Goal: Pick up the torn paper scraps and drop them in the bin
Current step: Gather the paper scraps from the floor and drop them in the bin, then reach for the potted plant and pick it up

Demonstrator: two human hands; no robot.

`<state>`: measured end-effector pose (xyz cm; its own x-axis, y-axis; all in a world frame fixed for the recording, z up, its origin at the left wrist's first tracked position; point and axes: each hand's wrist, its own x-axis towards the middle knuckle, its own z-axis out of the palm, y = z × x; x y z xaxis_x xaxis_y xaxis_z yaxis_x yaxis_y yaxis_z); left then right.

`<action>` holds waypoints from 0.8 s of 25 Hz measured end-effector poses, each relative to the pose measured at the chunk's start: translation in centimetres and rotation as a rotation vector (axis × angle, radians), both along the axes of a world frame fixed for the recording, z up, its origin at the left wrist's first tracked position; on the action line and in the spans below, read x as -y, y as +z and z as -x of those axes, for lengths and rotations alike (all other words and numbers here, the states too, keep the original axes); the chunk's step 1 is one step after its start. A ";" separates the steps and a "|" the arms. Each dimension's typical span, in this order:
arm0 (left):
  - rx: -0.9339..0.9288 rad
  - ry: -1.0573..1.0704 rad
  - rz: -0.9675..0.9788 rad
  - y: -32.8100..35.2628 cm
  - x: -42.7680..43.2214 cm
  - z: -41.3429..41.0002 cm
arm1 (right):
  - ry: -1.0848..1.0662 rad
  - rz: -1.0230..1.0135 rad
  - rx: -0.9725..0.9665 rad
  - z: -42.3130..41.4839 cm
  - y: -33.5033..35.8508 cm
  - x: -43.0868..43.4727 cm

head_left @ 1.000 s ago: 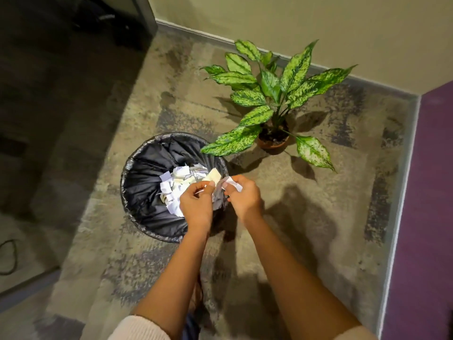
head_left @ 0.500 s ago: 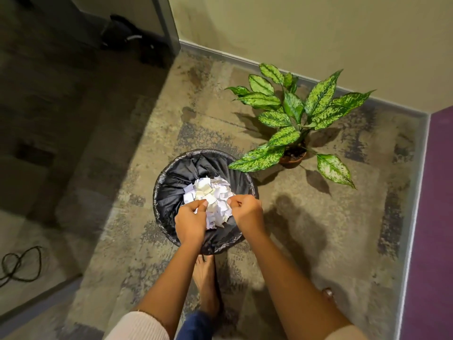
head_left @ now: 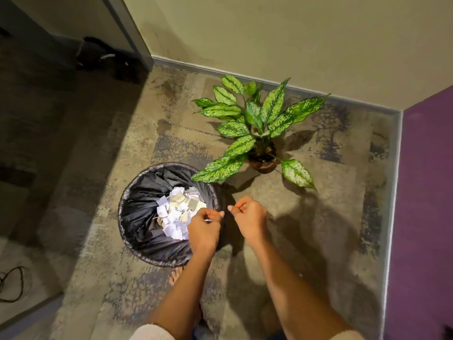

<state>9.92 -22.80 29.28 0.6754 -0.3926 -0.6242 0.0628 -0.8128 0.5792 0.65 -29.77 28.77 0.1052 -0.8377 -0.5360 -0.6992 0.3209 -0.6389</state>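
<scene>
The scraps (head_left: 177, 213) lie heaped inside the black-lined bin (head_left: 137, 192). The left hand (head_left: 204, 229) hangs over the bin's near right rim, fingers curled. A pale sliver shows under them, but whether it is a held scrap cannot be told. The right hand (head_left: 248, 217) is just beside the bin over the carpet (head_left: 318, 217), curled with nothing visible in it. A plant (head_left: 252, 123) stands behind.

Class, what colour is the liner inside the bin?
Black: the glossy plastic bin liner shows best in the head view, the only view.
</scene>
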 end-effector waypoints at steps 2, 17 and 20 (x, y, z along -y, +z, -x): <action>-0.065 0.006 0.036 -0.6 2.2 3.0 | -0.044 0.008 0.003 4.3 -0.2 2.0; -0.571 0.444 0.039 -5.7 16.0 10.2 | -0.357 -0.208 0.064 20.6 -7.2 18.1; -0.651 0.533 0.047 -7.4 17.8 8.5 | -0.390 -0.376 0.160 18.1 -8.6 21.2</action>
<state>1.39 -40.56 21.84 0.2887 -0.1586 -0.9442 0.7643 -0.5558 0.3270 -17.44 -50.93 20.14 -0.0699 -0.5854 -0.8077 -0.3870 0.7622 -0.5189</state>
